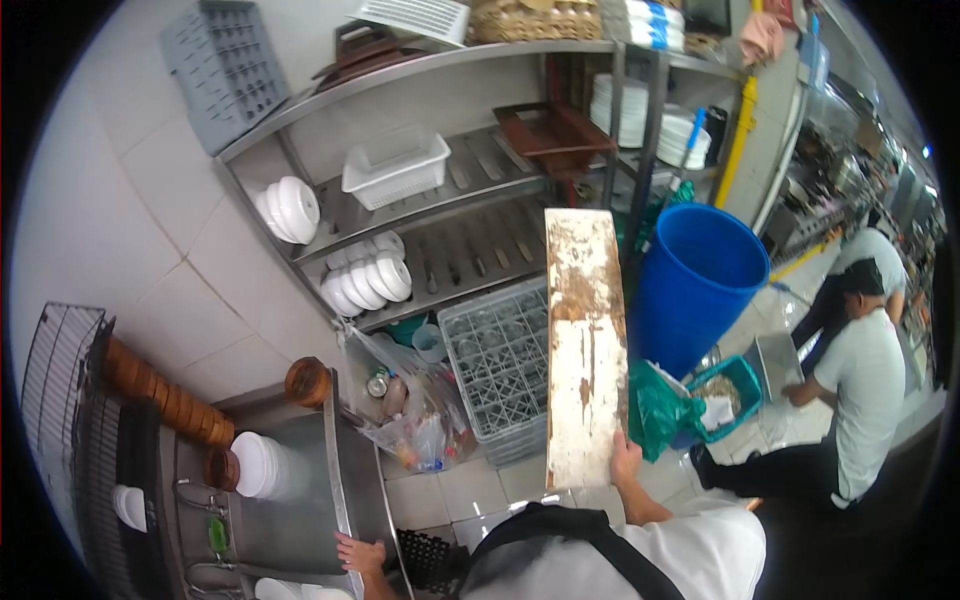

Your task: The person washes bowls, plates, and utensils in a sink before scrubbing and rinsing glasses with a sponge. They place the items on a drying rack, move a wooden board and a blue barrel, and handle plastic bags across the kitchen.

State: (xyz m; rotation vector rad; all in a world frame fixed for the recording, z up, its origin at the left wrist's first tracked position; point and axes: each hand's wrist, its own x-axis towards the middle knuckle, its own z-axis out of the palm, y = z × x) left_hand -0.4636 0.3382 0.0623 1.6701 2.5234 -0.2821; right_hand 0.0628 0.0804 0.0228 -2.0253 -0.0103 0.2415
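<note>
Head view has us mid-carry, as we judge it: our right hand [627, 458] grips the lower right edge of a long white board [585, 345], fingers closed around it, the board standing upright above the floor between a grey rack [497, 365] and a blue barrel [695, 280]. Our left hand [360, 553] rests on the sink [345, 480] rim, fingers curled over it, well apart from the board. Next we would need a steadier hold, since one hand bears it at the bottom edge.

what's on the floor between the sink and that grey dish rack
In the head view, a clear plastic bag of rubbish sits on the floor between the sink and the grey dish rack.
</note>
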